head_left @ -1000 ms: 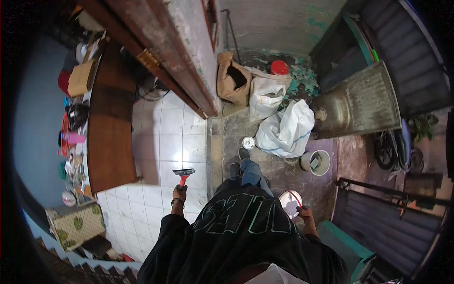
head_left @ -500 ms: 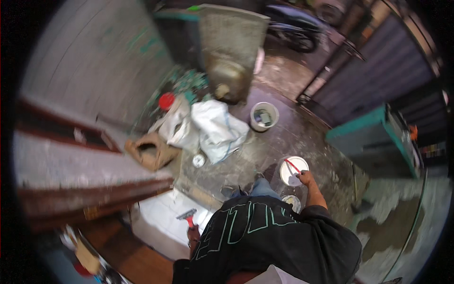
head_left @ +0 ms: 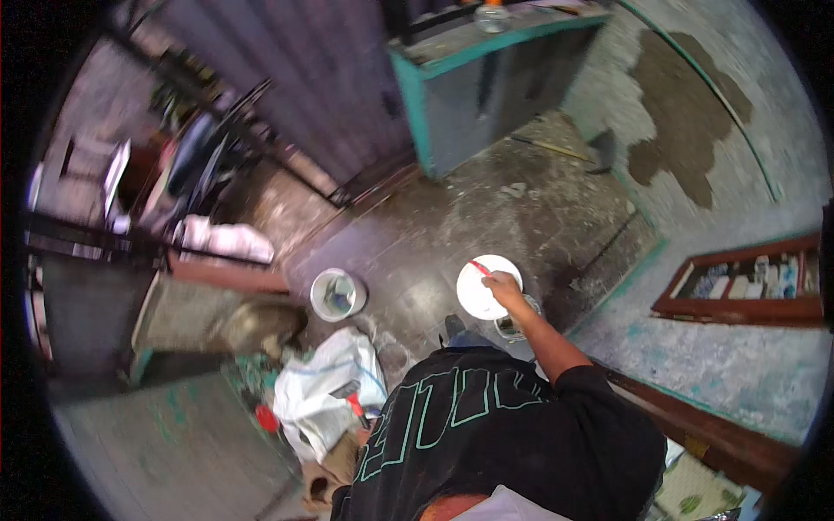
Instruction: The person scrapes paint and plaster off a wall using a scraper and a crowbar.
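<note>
My right hand (head_left: 506, 293) is closed round a thin red handle (head_left: 480, 268) above a white bucket (head_left: 474, 300). Whether that handle belongs to the bucket or to a separate tool, I cannot tell. Partly hidden under my right forearm, a smaller container (head_left: 508, 327) stands beside the bucket. At my left side, my left hand (head_left: 365, 425), mostly covered by my black shirt, grips a scraper with a red handle (head_left: 355, 405) and a wide flat blade (head_left: 345, 390). The scraper shows in front of a white sack (head_left: 306, 382).
A white bucket with things inside (head_left: 316, 300) stands ahead left. Behind the sack lie a red lid-like object (head_left: 267, 418) and a brown bag (head_left: 323, 483). A teal-edged counter (head_left: 469, 104) stands ahead, with a long-handled tool (head_left: 556, 149) on the floor nearby. A framed panel (head_left: 747, 280) is at right.
My view has swung to the right, so the sacks and far bucket now lie further left. My right hand still holds the red handle over the white bucket; my left still holds the scraper.
</note>
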`<state>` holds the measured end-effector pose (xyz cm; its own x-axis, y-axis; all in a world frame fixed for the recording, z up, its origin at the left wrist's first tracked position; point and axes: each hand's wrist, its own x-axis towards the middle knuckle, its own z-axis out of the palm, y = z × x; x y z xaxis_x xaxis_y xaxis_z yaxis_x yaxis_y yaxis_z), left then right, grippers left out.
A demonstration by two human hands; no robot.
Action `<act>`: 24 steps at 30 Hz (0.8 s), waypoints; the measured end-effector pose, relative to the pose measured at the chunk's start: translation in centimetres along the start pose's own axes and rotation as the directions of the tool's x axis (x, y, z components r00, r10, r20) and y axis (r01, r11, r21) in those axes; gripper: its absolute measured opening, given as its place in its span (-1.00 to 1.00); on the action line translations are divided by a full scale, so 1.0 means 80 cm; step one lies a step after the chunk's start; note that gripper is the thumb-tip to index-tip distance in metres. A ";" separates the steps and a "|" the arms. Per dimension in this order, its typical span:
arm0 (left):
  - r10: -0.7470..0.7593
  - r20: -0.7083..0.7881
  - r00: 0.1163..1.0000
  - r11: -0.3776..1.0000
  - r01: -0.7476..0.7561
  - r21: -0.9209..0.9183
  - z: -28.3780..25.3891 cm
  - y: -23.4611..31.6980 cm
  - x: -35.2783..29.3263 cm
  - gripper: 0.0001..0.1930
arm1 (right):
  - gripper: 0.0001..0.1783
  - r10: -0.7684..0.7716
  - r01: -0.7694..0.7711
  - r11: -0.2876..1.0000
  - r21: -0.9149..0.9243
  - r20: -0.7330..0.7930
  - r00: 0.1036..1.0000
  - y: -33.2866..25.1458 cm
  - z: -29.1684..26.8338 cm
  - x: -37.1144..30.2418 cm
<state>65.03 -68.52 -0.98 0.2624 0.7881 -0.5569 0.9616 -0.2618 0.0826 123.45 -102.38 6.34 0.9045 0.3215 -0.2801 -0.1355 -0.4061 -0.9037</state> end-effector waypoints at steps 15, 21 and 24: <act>0.822 0.484 0.299 0.540 -0.678 -0.499 -0.093 0.960 -0.001 -0.60 | -0.80 0.370 -0.068 0.763 0.642 -0.348 0.861 -0.092 -0.125 0.023; 0.886 0.461 0.051 0.340 -0.748 -0.571 -0.023 1.083 -0.025 -0.59 | -0.78 0.431 0.024 0.701 0.713 -0.450 0.782 -0.109 -0.170 0.066; 0.858 0.509 -0.069 0.208 -0.860 -0.466 0.008 1.150 -0.062 -0.57 | -0.75 0.483 0.041 0.688 0.724 -0.499 0.719 -0.081 -0.214 0.081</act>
<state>152.17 -96.87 8.87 0.7659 -0.5624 -0.3117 0.0121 -0.4721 0.8815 137.11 -112.33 15.94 0.7872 -0.3919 -0.4762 -0.3491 0.3533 -0.8679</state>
